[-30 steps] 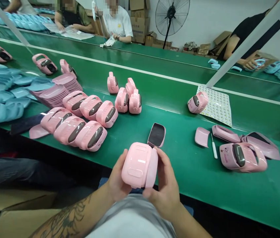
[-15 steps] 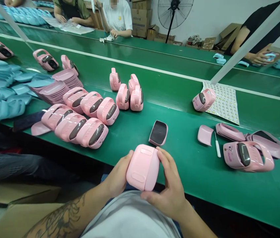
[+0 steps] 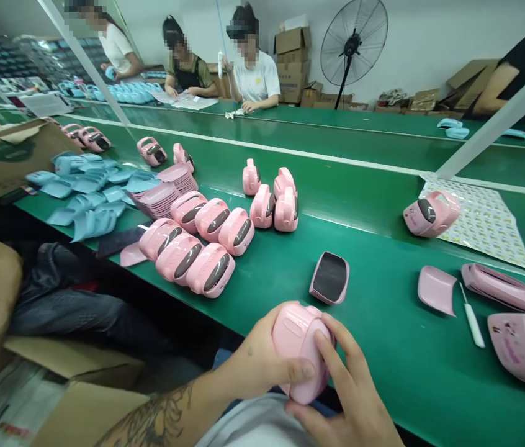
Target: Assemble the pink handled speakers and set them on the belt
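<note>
Both my hands hold one pink plastic housing (image 3: 300, 349) close to my body, at the near edge of the green belt (image 3: 374, 323). My left hand (image 3: 257, 366) wraps it from the left with the thumb across its front. My right hand (image 3: 346, 388) grips it from the right and below, fingers pressed on its side. Just beyond lies a pink panel with a dark window (image 3: 330, 277), face up. Two rows of assembled pink units (image 3: 197, 245) lie to the left on the belt.
Several upright pink units (image 3: 272, 198), blue shells (image 3: 85, 195), a sticker sheet (image 3: 481, 217), a small white tool (image 3: 471, 323) and pink parts (image 3: 518, 341) lie on the belt. Seated people work across it. A cardboard box (image 3: 71, 397) stands below left, near a neighbour's arm.
My head has lifted and turned, so the scene sits lower and further right. I have turned the pink housing in my hands and drawn it lower towards my body.
</note>
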Action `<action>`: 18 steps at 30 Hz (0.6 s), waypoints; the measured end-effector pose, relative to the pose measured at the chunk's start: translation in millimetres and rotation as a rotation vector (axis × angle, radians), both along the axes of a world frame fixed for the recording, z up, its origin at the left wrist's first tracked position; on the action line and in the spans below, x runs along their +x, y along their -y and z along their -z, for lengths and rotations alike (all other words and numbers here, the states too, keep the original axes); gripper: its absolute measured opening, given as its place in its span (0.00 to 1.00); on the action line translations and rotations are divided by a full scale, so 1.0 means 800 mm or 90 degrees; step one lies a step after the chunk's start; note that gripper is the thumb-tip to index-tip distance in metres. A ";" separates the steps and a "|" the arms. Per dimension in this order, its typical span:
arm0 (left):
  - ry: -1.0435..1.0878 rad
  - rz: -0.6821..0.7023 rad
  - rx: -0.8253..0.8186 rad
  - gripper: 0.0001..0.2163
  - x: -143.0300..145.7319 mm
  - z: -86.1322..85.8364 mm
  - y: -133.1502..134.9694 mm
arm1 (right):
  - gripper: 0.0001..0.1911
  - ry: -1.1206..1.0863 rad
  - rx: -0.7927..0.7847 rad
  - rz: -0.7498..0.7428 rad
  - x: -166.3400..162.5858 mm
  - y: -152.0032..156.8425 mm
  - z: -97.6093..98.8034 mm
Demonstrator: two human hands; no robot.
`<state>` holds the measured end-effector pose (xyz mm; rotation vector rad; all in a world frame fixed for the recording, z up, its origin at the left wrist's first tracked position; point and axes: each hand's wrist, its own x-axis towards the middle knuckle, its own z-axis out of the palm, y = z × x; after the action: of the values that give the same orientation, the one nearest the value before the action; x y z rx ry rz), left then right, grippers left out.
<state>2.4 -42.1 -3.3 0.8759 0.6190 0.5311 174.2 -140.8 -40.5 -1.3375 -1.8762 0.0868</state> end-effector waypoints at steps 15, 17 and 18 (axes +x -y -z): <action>0.014 -0.069 -0.023 0.41 0.000 0.013 0.010 | 0.43 0.053 0.011 0.017 0.000 0.001 -0.004; 0.013 -0.064 -0.025 0.41 0.000 0.012 0.011 | 0.43 0.041 0.000 0.013 0.000 0.002 -0.004; 0.014 -0.064 -0.028 0.41 0.001 0.011 0.011 | 0.43 0.034 -0.006 0.012 0.000 0.003 -0.003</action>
<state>2.9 -51.0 -12.1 0.8002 0.6539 0.6146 174.2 -143.2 -38.0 -1.3763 -1.9100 0.0505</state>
